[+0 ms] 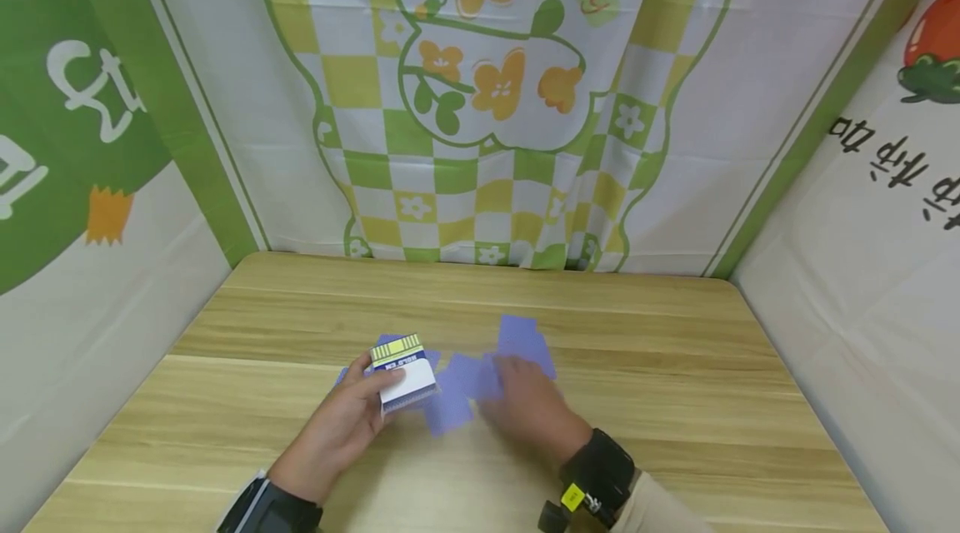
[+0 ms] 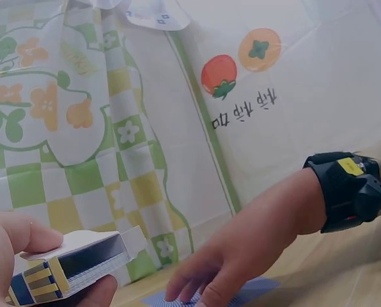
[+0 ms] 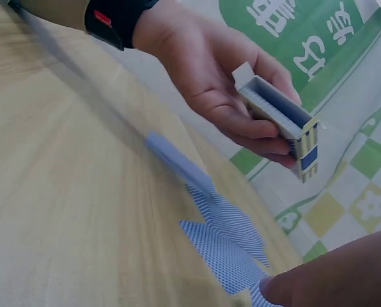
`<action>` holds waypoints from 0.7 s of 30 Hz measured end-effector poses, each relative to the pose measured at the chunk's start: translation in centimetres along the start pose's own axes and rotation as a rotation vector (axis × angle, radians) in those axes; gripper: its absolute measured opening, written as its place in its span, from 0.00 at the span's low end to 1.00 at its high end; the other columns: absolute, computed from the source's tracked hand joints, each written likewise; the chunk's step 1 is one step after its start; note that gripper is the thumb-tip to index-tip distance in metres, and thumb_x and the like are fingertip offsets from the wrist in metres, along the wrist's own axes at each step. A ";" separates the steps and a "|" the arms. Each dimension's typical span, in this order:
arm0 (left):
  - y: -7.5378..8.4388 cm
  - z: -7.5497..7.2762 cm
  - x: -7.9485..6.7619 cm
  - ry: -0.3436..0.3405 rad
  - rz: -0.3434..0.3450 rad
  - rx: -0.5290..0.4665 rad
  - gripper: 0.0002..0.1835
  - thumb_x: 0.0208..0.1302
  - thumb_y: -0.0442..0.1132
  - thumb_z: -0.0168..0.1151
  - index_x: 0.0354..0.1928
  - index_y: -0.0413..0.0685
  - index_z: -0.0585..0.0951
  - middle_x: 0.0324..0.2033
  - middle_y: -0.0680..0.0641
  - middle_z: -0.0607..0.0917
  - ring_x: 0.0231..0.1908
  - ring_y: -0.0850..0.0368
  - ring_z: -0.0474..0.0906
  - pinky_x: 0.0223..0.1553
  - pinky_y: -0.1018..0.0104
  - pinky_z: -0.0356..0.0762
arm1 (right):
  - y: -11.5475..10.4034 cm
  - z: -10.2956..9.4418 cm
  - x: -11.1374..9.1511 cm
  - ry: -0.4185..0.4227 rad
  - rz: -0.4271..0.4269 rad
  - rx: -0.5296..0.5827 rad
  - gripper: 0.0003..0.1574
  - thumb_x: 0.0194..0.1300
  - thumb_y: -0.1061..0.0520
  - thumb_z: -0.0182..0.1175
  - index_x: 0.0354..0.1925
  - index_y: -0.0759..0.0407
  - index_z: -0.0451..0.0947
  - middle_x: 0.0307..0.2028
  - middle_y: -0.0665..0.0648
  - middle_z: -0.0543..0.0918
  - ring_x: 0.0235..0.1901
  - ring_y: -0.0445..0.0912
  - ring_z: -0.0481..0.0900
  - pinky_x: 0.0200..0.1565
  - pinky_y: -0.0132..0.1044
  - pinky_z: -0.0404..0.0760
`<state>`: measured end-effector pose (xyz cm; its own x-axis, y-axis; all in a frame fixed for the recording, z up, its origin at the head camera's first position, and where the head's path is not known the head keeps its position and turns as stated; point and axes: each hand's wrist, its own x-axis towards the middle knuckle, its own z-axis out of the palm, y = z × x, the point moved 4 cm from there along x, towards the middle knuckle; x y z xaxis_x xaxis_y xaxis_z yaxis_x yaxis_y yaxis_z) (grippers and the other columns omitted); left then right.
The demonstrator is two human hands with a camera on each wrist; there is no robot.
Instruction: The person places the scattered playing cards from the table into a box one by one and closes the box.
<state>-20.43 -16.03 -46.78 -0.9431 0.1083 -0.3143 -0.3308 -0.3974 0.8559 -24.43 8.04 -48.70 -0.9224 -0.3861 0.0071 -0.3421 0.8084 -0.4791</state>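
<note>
My left hand [image 1: 341, 425] holds a playing card box [image 1: 408, 383], thumb on its white face and fingers behind. The box's end flap [image 3: 243, 75] stands open, and a stack of card edges shows inside next to a gap. Blue-backed playing cards [image 1: 448, 408] lie scattered and overlapping on the table. Over the right part of them is my right hand [image 1: 528, 404], slightly blurred. Its fingertips reach down onto a card [image 2: 261, 291] in the left wrist view. In the right wrist view one fingertip [image 3: 270, 288] touches a patterned card [image 3: 225, 256].
The wooden table [image 1: 675, 366] carries the cards near its middle. A checkered cloth [image 1: 487, 183] hangs behind the table's back edge. Printed white and green cloth walls [image 1: 847, 208] stand along the left and right sides.
</note>
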 end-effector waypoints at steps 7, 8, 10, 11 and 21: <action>0.1 -0.1 -0.1 -0.012 -0.017 0.008 0.45 0.69 0.32 0.56 0.78 0.53 0.40 0.57 0.47 0.77 0.48 0.58 0.83 0.51 0.69 0.82 | -0.7 1.1 0.6 -0.008 -0.037 -0.063 0.48 0.68 0.35 0.61 0.73 0.63 0.63 0.70 0.65 0.69 0.70 0.62 0.64 0.72 0.57 0.62; 0.1 -0.1 -0.1 -0.015 -0.017 0.011 0.45 0.69 0.32 0.56 0.78 0.52 0.40 0.57 0.47 0.77 0.48 0.58 0.83 0.51 0.69 0.82 | -0.8 1.2 0.7 -0.006 -0.047 -0.071 0.48 0.67 0.35 0.61 0.72 0.62 0.63 0.70 0.64 0.69 0.71 0.61 0.64 0.73 0.57 0.61; 0.1 -0.1 -0.1 -0.022 -0.017 0.016 0.44 0.69 0.32 0.55 0.78 0.52 0.41 0.57 0.47 0.77 0.48 0.58 0.83 0.51 0.70 0.81 | -0.9 1.4 1.0 0.003 -0.066 -0.096 0.48 0.67 0.34 0.61 0.72 0.62 0.64 0.70 0.64 0.69 0.71 0.61 0.64 0.73 0.56 0.61; 0.0 -0.1 -0.1 -0.025 -0.016 0.018 0.44 0.69 0.32 0.55 0.78 0.52 0.42 0.56 0.48 0.78 0.48 0.58 0.83 0.51 0.70 0.81 | -0.9 1.5 1.1 0.011 -0.077 -0.108 0.47 0.67 0.34 0.61 0.71 0.61 0.65 0.70 0.64 0.69 0.71 0.60 0.64 0.73 0.56 0.61; -0.1 -0.3 0.1 -0.036 -0.021 0.018 0.45 0.70 0.32 0.55 0.79 0.52 0.40 0.57 0.48 0.78 0.48 0.57 0.84 0.50 0.70 0.81 | -1.4 2.8 1.8 0.058 -0.219 -0.146 0.36 0.69 0.40 0.61 0.66 0.59 0.72 0.66 0.61 0.73 0.69 0.57 0.67 0.72 0.52 0.65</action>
<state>-20.44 -16.28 -47.03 -0.9364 0.1490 -0.3178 -0.3510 -0.3785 0.8565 -25.07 4.99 -50.53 -0.8310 -0.5361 0.1489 -0.5528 0.7655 -0.3291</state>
